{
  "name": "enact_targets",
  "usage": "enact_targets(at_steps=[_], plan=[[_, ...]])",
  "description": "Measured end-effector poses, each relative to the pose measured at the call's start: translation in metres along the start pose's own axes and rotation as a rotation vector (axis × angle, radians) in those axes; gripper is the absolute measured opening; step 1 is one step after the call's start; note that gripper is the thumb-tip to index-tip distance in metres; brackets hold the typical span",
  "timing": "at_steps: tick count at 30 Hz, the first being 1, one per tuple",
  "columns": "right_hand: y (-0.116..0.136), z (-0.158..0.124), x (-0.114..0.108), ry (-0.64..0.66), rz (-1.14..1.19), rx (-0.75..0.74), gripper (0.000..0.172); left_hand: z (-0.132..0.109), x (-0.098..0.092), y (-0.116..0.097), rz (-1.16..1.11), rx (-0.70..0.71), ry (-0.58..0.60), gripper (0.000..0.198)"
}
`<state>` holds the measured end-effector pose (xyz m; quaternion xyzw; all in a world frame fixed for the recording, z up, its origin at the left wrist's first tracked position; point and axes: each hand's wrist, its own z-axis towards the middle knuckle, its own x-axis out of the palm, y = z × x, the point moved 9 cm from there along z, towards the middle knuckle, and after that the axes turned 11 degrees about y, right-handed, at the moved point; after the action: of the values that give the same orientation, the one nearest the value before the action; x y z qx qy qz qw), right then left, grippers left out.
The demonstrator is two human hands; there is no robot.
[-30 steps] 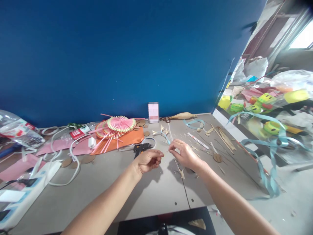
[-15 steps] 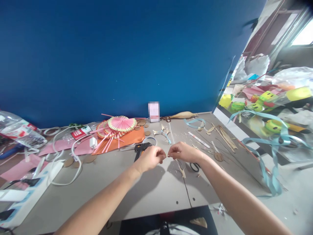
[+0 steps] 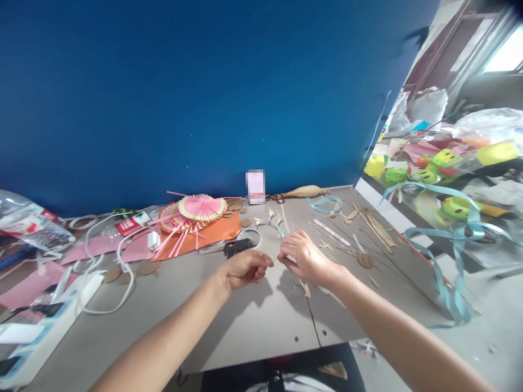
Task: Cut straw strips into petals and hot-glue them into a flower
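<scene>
My left hand (image 3: 245, 268) and my right hand (image 3: 304, 258) meet above the grey table (image 3: 253, 321), fingertips almost touching. Both pinch a thin pale strip (image 3: 276, 259) between them, too small to name. A black glue gun (image 3: 237, 247) lies just behind my left hand. A small wire frame wrapped in light blue ribbon (image 3: 274, 224) rests behind my right hand. Slivers of dry leaf (image 3: 304, 288) lie scattered under my right wrist.
Pink and yellow folded paper fans (image 3: 195, 210) sit on orange paper (image 3: 212, 231) at the back. A white cable and charger (image 3: 122, 256) trail at left beside pink sheets. Blue ribbon (image 3: 449, 256) hangs at right near a bag of yellow-green toys (image 3: 449, 163). A blue wall rises behind.
My hands came together from slightly apart, then the right hand lifted a little and turned while both kept pinching the strip.
</scene>
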<state>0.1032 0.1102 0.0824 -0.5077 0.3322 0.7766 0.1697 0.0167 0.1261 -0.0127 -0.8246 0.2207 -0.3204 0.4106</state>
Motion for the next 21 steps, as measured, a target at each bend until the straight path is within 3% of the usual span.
enact_targets(at_steps=[3, 6, 9, 13, 16, 21], plan=[[-0.01, -0.002, 0.001, 0.022, 0.028, 0.063, 0.015, -0.003, -0.008, -0.01, 0.194, 0.073, -0.117, 0.011], [-0.029, -0.005, 0.006, 0.125, 0.165, 0.198, 0.005, -0.011, -0.008, -0.024, 0.544, 0.149, -0.251, 0.012], [-0.043, -0.008, 0.017, 0.265, 0.4, 0.305, 0.025, -0.024, 0.009, -0.042, 1.0, 0.272, -0.369, 0.015], [-0.042, -0.007, 0.038, 0.445, 0.64, 0.327, 0.024, -0.036, 0.037, -0.052, 1.424, 0.407, -0.444, 0.019], [-0.046, -0.008, 0.051, 0.489, 0.652, 0.386, 0.021, -0.037, 0.043, -0.052, 1.535, 0.4, -0.464, 0.021], [-0.052, -0.008, 0.046, 0.328, 0.657, 0.419, 0.011, -0.034, 0.032, -0.051, 1.372, 0.357, -0.452, 0.02]])
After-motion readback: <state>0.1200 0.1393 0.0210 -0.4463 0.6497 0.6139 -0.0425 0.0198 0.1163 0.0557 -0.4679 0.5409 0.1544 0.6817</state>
